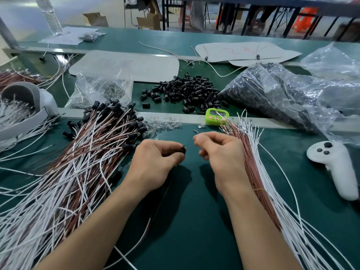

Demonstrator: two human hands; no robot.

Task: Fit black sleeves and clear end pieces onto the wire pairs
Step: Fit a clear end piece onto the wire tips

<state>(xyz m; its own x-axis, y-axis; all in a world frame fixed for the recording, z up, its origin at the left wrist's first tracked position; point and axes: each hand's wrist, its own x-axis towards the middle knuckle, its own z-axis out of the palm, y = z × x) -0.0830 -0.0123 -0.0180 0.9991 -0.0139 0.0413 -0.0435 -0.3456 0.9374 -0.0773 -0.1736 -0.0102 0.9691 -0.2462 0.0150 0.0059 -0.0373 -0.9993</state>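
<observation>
Green table (191, 221), black sleeve (183, 149) pinched

I see the left hand (155, 155) pinching the black sleeve at table centre. The right hand (220, 152) is curled; whether it holds anything I cannot tell. Bare wire pairs (257, 172) lie beside it.

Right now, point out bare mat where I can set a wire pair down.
Barest: the green mat between left hand and right hand, running back toward you. A narrower strip lies between the right wire bundle and the white controller. Crowded: the left wire heap and clear bulbs.
</observation>
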